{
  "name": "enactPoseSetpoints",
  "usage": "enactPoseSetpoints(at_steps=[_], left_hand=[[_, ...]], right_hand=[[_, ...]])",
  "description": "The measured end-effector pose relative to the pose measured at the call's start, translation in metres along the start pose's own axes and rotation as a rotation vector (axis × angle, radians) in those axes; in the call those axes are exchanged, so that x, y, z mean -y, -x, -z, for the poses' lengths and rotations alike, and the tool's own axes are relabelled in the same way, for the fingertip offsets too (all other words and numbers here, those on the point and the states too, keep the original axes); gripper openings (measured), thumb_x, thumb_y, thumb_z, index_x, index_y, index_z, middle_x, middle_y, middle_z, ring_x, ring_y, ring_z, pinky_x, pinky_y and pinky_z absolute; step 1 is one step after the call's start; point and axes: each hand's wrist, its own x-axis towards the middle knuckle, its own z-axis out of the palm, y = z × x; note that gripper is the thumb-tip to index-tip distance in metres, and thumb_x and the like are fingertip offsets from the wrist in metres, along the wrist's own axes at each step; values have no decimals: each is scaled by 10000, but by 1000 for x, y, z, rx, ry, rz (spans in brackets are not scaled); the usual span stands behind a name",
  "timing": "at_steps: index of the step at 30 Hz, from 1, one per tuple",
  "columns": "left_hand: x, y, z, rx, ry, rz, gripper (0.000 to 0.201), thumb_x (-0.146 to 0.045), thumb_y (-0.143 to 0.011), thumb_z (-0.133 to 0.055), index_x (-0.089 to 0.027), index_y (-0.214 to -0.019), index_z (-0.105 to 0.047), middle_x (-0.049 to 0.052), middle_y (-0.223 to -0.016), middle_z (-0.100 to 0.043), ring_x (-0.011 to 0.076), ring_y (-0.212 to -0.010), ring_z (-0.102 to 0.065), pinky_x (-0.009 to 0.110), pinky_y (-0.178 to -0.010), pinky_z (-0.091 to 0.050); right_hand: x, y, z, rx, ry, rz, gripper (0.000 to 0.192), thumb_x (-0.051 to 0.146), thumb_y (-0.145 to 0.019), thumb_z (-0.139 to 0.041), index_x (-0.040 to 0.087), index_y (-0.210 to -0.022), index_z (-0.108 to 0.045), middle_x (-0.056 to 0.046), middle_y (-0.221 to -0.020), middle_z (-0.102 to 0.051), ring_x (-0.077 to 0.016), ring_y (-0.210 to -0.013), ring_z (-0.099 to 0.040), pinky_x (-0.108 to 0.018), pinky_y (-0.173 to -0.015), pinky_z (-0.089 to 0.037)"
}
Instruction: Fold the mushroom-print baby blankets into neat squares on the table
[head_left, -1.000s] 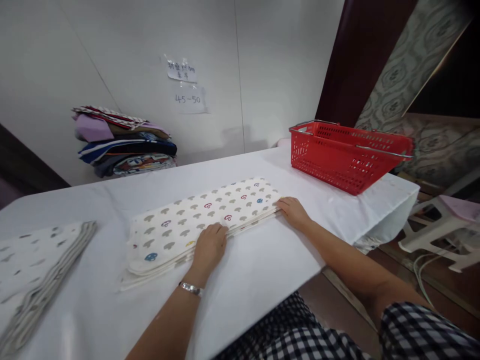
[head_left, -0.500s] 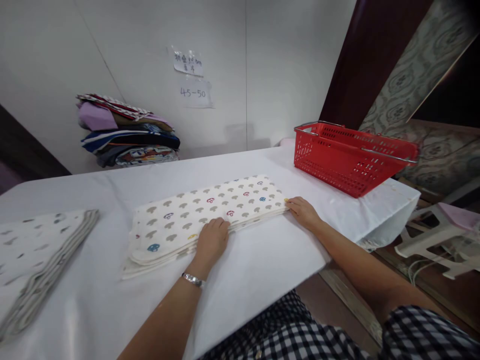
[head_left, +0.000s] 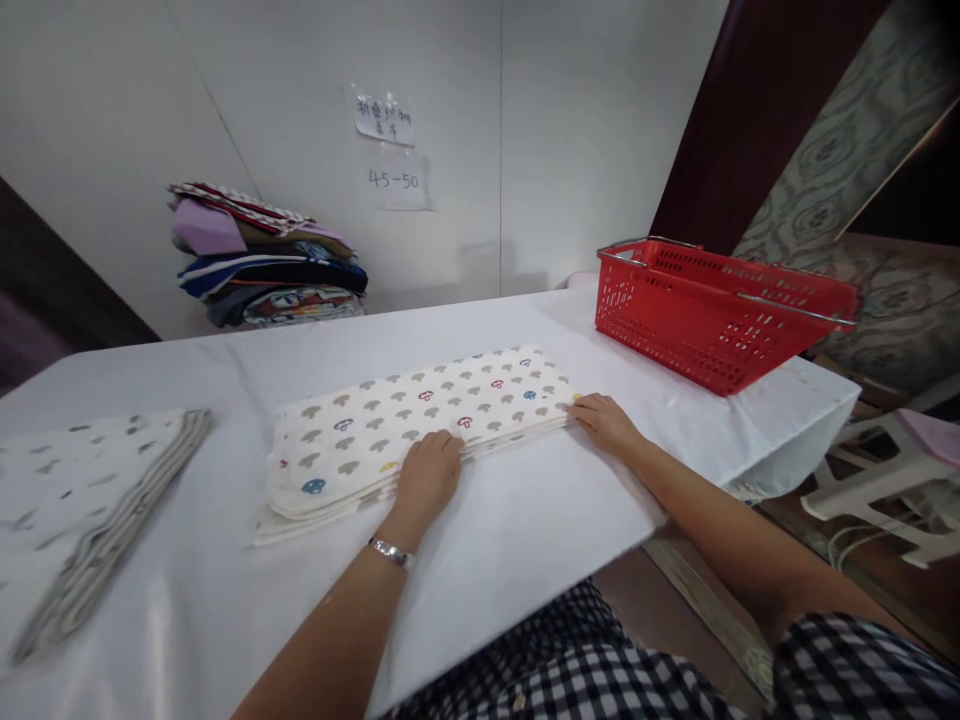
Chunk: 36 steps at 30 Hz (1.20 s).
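Observation:
A folded cream cloth with a mushroom print [head_left: 420, 420] lies flat in the middle of the white table [head_left: 525, 520]. My left hand [head_left: 427, 475] rests on its near edge, fingers curled over the layered hem. My right hand [head_left: 604, 420] touches the cloth's near right corner with its fingertips. Whether either hand pinches the layers is hidden under the fingers. A silver bracelet sits on my left wrist.
Another folded cloth of the same print [head_left: 82, 500] lies at the left of the table. A stack of folded coloured fabrics [head_left: 266, 255] sits by the wall. A red plastic basket [head_left: 720, 310] stands at the far right corner. White stools stand on the floor to the right.
Both hands stay on the cloth's near edge. The view has shifted slightly, so everything sits a little further right in frame.

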Motion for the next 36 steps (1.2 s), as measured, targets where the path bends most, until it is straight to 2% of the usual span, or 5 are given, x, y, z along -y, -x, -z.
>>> enactPoseSetpoints(at_steps=[9, 15, 19, 29, 36], left_hand=[[-11, 2, 8, 65, -2, 40, 181, -111, -847, -447, -179, -919, -598, 74, -940, -600, 220, -919, -520, 357, -786, -418], [-13, 4, 3, 49, -25, 39, 141, -144, -860, -464, -173, -923, -586, 70, -957, -589, 211, -926, -507, 345, -786, -407], [-12, 9, -2, -11, -45, 50, 184, -142, -885, -419, -166, -985, -571, 73, -945, -581, 203, -938, -501, 343, -802, -400], [3, 28, 2, -41, -128, 138, 180, -104, -863, -421, -169, -930, -576, 59, -971, -589, 187, -929, -506, 324, -761, -391], [39, 63, 27, -9, -127, 302, 153, -136, -840, -492, -179, -931, -607, 59, -983, -617, 208, -946, -521, 347, -800, -398]], right_hand=[[36, -17, 12, 15, -75, 66, 322, 139, -847, -451, 198, -1110, -626, -106, -1138, -618, -260, -1048, -542, -439, -910, -398], [107, -67, -10, -4, -337, 317, 302, 254, -897, -429, 203, -1137, -606, -100, -1174, -607, -255, -1067, -549, -438, -918, -432], [139, -79, -34, 51, -324, 354, 393, 344, -930, -391, 178, -1258, -530, -121, -1301, -540, -268, -1197, -486, -465, -967, -405], [135, -71, -51, 128, -213, 338, 468, 409, -947, -330, 180, -1330, -472, -92, -1406, -440, -238, -1303, -389, -453, -1057, -318], [134, -72, -52, 121, -229, 346, 459, 390, -941, -344, 178, -1325, -478, -90, -1403, -444, -245, -1306, -382, -459, -1048, -330]])
